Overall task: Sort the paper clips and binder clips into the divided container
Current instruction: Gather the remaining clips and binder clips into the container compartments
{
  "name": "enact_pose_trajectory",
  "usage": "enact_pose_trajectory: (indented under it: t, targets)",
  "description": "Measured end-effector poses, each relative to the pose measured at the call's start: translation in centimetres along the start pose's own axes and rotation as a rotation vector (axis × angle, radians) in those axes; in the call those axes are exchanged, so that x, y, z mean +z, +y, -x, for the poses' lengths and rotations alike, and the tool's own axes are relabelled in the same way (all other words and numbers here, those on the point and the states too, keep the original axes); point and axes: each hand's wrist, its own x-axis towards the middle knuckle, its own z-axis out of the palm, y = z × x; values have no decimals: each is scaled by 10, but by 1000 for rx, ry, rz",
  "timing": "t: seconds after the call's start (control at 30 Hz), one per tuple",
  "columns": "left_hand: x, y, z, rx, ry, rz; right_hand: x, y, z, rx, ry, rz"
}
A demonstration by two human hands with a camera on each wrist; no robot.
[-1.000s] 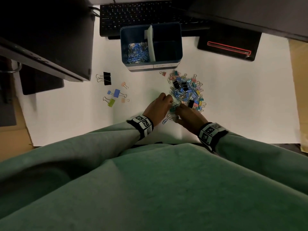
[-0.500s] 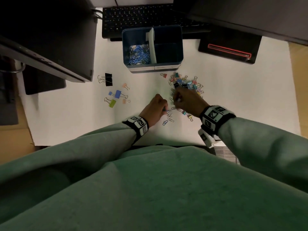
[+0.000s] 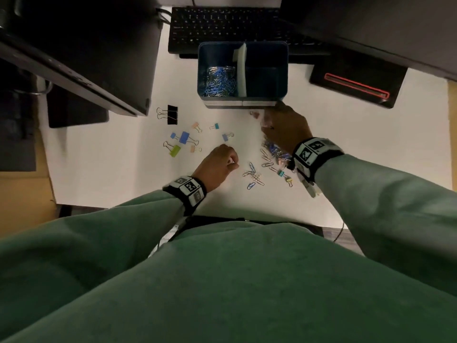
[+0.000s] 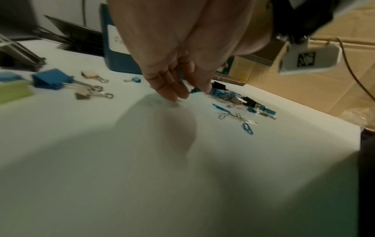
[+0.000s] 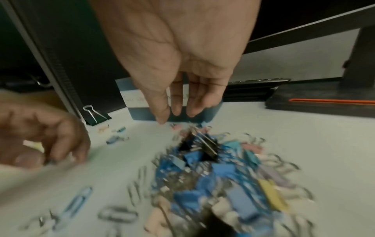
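The blue divided container (image 3: 237,103) stands at the back, with paper clips (image 3: 220,81) heaped in its left compartment; the right one looks dark. My right hand (image 3: 284,125) hovers over the mixed pile of clips (image 5: 213,168) just in front of the container (image 5: 211,115). Its fingers (image 5: 162,112) hang straight and hold nothing. My left hand (image 3: 221,162) is bunched with its fingertips (image 4: 174,97) on the paper, left of several loose paper clips (image 3: 253,175). Whether it pinches a clip is hidden. Separate binder clips (image 3: 184,137) lie further left.
A large black binder clip (image 3: 172,114) lies by the open laptop (image 3: 81,58) at the left. A keyboard (image 3: 222,26) sits behind the container, and a black device with a red stripe (image 3: 356,85) at the back right. Cardboard (image 4: 304,80) borders the right side.
My right hand has moved away from me, over the pile and up to the container's front. Two more small binder clips now lie left of the pile. My left hand has drawn slightly left.
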Motion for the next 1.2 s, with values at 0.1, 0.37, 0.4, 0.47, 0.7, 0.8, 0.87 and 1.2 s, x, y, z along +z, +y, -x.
enact_pose_trajectory:
  t: [0.1, 0.37, 0.4, 0.47, 0.7, 0.8, 0.87, 1.2]
  targets:
    - [-16, -17, 0, -31, 89, -26, 6, 16, 11, 14, -104, 61]
    - [-28, -21, -20, 64, 120, -323, -1, 55, 21, 182, -97, 0]
    - [-24, -9, -29, 119, 100, -338, -2, 59, 22, 195, -106, -7]
    - [-15, 15, -48, 206, 59, -368, -4, 62, 21, 208, -130, -13]
    - [3, 52, -79, 308, 34, -394, -2, 36, 25, 85, 16, 71]
    - [10, 52, -74, 315, 37, -342, 10, 23, 33, 28, -36, 39]
    - [14, 51, -71, 311, -17, -355, 17, 24, 40, 47, -74, 30]
    - [11, 33, -64, 261, -4, -361, 10, 34, 54, 39, -115, 31]
